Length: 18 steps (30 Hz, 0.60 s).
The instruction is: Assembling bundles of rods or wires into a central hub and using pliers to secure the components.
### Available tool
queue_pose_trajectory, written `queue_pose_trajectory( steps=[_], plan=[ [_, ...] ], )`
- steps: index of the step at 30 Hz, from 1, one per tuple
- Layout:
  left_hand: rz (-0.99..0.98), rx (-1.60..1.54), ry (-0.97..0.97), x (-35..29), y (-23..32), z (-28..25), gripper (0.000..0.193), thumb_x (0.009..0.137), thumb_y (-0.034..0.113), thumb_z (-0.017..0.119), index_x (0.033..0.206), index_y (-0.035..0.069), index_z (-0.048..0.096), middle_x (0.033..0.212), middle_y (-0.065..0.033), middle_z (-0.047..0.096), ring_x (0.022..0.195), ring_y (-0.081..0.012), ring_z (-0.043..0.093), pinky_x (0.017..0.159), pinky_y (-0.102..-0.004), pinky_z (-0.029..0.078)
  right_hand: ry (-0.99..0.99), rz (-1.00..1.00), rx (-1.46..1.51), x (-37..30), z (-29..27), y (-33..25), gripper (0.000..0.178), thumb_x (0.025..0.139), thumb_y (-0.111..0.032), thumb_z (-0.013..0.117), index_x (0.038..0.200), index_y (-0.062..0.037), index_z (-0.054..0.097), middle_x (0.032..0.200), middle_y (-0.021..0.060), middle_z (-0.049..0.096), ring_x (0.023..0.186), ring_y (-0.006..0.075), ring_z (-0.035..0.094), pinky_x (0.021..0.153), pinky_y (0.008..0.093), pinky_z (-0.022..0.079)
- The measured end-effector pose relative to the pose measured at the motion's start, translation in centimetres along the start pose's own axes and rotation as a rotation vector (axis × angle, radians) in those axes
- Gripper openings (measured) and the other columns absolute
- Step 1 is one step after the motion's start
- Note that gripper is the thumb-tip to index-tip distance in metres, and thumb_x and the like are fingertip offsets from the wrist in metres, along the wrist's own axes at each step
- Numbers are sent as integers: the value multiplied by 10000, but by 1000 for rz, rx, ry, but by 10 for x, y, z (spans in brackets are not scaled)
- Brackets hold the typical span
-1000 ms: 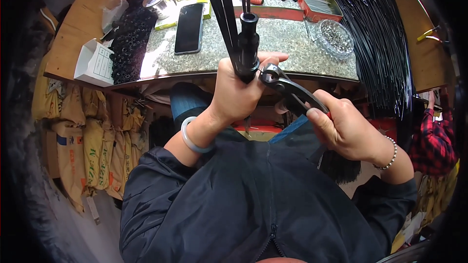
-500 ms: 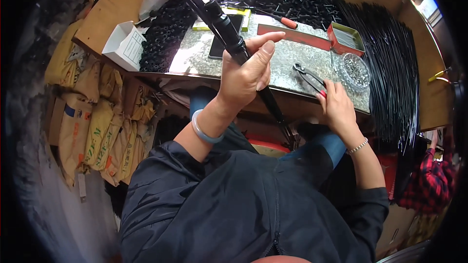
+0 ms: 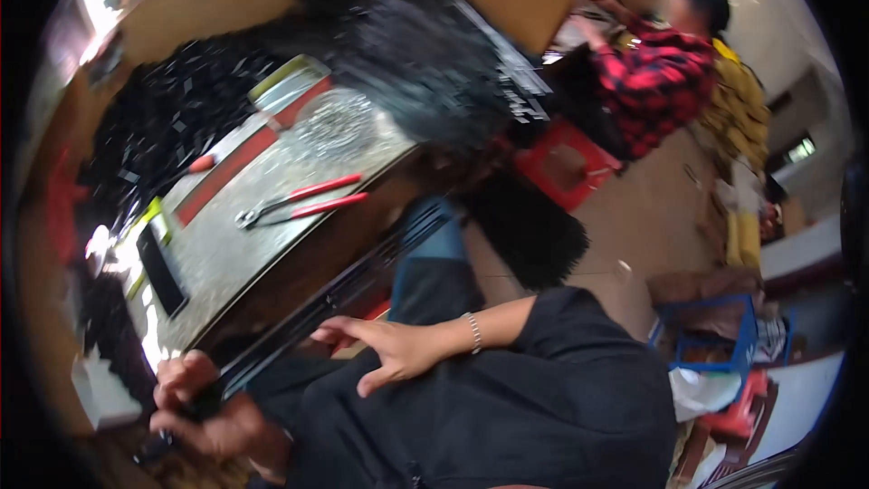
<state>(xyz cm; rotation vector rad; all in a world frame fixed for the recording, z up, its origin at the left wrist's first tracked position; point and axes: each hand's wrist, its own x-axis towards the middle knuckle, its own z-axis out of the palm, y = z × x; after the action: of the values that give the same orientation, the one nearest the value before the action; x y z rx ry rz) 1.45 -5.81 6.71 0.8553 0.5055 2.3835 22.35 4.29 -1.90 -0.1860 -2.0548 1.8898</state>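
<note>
My left hand (image 3: 213,417), low at the left, is closed round the near end of a bundle of long thin black rods (image 3: 312,321). The bundle slants up and to the right, past the table's front edge and over my knee. My right hand (image 3: 394,346) hovers beside the bundle with fingers apart, holding nothing I can see. Pincers (image 3: 294,203) with red handles lie on the grey tabletop (image 3: 222,249), jaws to the left, apart from both hands. Motion blurs the left fingers somewhat.
A round clear dish (image 3: 335,125) of small metal parts, a red strip (image 3: 226,177), a tin box (image 3: 290,81) and a black phone-like slab (image 3: 163,272) lie on the table. Black parts (image 3: 172,109) are heaped behind. A person (image 3: 656,81) in red plaid sits near a red stool (image 3: 568,163).
The view has swung right. My right hand has let go of the pincers and come in beside the black rods. My left hand has lowered, still holding them.
</note>
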Motion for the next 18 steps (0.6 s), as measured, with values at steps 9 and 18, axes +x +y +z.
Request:
queue_pose_trajectory(
  steps=[9, 18],
  plan=[
    [-1373, -219, 56, -63, -79, 9, 690, 821, 620, 457, 1050, -24, 551, 918, -163, 615, 882, -261, 591, 793, -370, 483, 618, -463, 405, 28, -33, -51, 108, 941, -155, 467, 888, -63, 449, 696, 70, 566, 710, 145, 577, 798, 412, 481],
    [-276, 772, -534, 36, -68, 53, 399, 840, 3, 565, 1213, -74, 446, 1142, -148, 538, 1049, -208, 542, 901, -316, 423, 618, -33, 103, 50, 19, 42, 261, 784, -184, 719, 780, -41, 501, 661, 39, 583, 615, 52, 525, 522, 242, 429]
  ],
)
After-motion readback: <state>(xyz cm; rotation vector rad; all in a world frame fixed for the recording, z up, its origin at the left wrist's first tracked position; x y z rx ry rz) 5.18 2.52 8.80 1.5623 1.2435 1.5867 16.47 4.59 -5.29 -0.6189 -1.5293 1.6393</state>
